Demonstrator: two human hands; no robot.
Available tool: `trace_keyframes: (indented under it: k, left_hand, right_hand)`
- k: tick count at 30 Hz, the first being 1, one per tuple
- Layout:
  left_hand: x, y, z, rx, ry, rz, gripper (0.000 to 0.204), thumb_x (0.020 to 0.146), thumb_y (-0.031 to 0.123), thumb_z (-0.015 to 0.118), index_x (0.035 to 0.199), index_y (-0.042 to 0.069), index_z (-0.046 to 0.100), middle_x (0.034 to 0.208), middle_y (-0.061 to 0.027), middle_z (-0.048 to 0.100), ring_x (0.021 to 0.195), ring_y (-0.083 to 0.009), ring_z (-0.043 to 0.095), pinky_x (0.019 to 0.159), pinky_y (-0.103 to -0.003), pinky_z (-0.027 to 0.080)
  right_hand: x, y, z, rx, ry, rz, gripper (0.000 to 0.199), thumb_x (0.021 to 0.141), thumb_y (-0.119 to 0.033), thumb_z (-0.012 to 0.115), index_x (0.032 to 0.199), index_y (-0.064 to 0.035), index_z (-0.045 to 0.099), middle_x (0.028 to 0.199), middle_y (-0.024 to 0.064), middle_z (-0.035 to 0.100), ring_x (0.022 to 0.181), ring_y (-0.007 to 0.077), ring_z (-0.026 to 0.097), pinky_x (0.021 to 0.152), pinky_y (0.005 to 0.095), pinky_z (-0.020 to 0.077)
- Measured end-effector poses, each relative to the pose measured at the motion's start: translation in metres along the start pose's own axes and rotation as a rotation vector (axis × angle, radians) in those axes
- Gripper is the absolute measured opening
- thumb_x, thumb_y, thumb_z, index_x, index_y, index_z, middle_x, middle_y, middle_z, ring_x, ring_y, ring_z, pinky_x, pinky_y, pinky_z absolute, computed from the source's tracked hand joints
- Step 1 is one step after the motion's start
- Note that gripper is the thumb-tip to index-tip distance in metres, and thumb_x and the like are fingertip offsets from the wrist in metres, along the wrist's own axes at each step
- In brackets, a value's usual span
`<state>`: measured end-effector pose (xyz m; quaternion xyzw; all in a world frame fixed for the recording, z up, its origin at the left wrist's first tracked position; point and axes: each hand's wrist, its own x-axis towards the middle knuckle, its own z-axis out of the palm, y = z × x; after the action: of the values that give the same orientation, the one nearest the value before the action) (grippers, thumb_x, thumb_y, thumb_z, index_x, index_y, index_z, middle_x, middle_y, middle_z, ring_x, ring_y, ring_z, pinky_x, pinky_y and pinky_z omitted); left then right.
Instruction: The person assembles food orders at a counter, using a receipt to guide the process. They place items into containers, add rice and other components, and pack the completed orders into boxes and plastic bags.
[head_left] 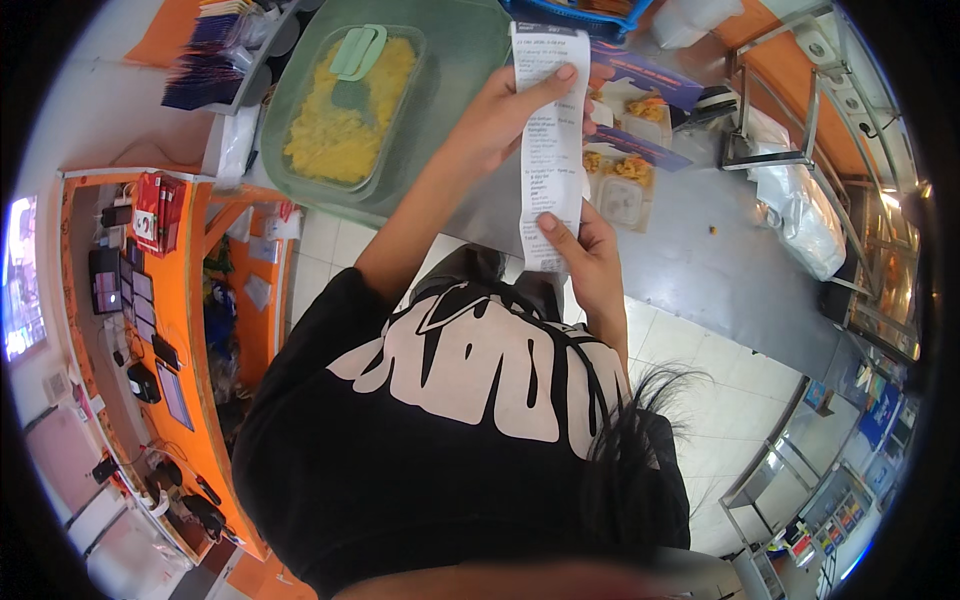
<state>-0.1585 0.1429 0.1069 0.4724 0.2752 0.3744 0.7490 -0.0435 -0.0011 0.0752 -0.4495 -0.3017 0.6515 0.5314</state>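
Head view: left unit of a side-by-side fisheye pair, worn on the person's head. Faces steeply down and slightly forward; picture upright, unmirrored. Closest to lens: wearer's own black T-shirt [460,490], filling lower middle, plus loose hair strands [632,425] right of centre. Left hand [522,108], right hand [592,258] and receipt [550,165] sit upper centre, farther out than the shirt but well within close range. Metal table [740,260] spans the top beyond the body; tiled floor [690,345] shows below its edge. Coverage very wide: orange shelf unit [188,335] at left bends toward the rim; corners black.
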Motion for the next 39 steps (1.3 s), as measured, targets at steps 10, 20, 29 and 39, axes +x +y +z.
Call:
trace_keyframes:
  k: [10,20,29,39]
  left_hand:
    - [0.01,0.015,0.009,-0.13,-0.211,0.042,0.052,0.098,0.041,0.042,0.124,-0.002,0.054,0.094,-0.011,0.065,0.086,-0.0221,0.068,0.076,-0.034,0.057]
    - [0.015,0.024,0.011,-0.239,-0.293,0.036,0.05,0.097,0.033,0.037,0.13,-0.003,0.048,0.11,-0.0195,0.064,0.103,-0.0319,0.064,0.093,-0.038,0.05]
    - [0.019,0.031,0.014,-0.294,-0.28,0.068,0.056,0.09,0.031,0.041,0.135,-0.002,0.045,0.113,-0.0192,0.063,0.098,-0.027,0.065,0.091,-0.034,0.051]
    - [0.034,0.035,-0.004,-0.627,-0.24,-0.015,0.051,0.09,0.013,0.044,0.14,0.003,0.038,0.117,-0.0185,0.06,0.099,-0.0284,0.063,0.088,-0.036,0.054]
  right_hand:
    - [-0.025,-0.013,0.011,-0.168,0.036,0.046,0.026,0.093,-0.013,0.06,0.115,0.0021,0.058,0.094,0.0063,0.067,0.074,0.0081,0.061,0.062,0.0224,0.0503]
    - [-0.03,-0.015,0.012,-0.193,-0.007,0.121,0.024,0.092,-0.009,0.061,0.112,0.0037,0.057,0.089,0.0095,0.067,0.061,0.011,0.062,0.049,0.0241,0.0502]
    - [-0.029,-0.013,0.011,-0.179,-0.024,0.134,0.024,0.092,-0.009,0.061,0.112,0.004,0.056,0.088,0.0094,0.068,0.057,0.011,0.06,0.048,0.0235,0.0494]
    - [-0.029,-0.012,0.015,-0.172,-0.043,0.159,0.024,0.092,-0.009,0.061,0.112,0.0034,0.057,0.087,0.0086,0.067,0.057,0.01,0.059,0.048,0.0234,0.0493]
